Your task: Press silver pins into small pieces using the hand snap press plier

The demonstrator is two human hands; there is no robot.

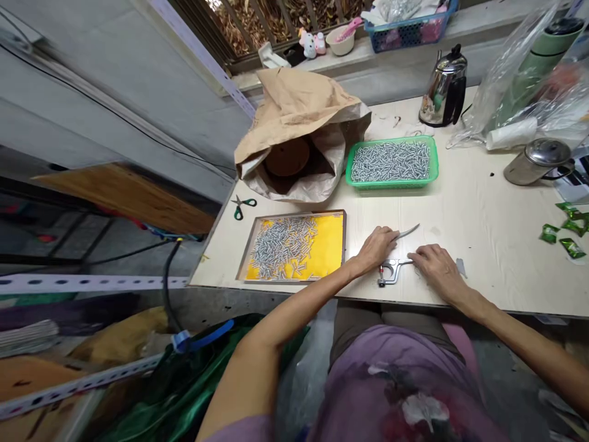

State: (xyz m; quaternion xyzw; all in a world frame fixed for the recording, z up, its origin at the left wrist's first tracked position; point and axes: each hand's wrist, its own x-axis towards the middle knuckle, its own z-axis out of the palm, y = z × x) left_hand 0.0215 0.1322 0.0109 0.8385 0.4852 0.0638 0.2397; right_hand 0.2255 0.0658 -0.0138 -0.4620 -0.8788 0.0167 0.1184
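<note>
On the table near its front edge lies a silver metal hand tool (393,270) with a C-shaped frame, a small reddish pin at its left end and a curved lever. My left hand (378,247) is closed at the tool's upper side, with the curved lever sticking out past its fingers. My right hand (435,267) has its fingers closed on the straight handle at the right. Left of my hands, a shallow tray (332,245) with a yellow bottom holds many small silver metal fasteners (280,245). Whatever lies beneath my fingers is hidden.
A green plastic basket (393,188) full of small metal pieces stands behind my hands. Beside it an open brown paper sack (299,110) slumps. Scissors (240,205) lie left. A kettle (444,86), a metal cup (536,162) and green wrapped packets (573,247) sit right.
</note>
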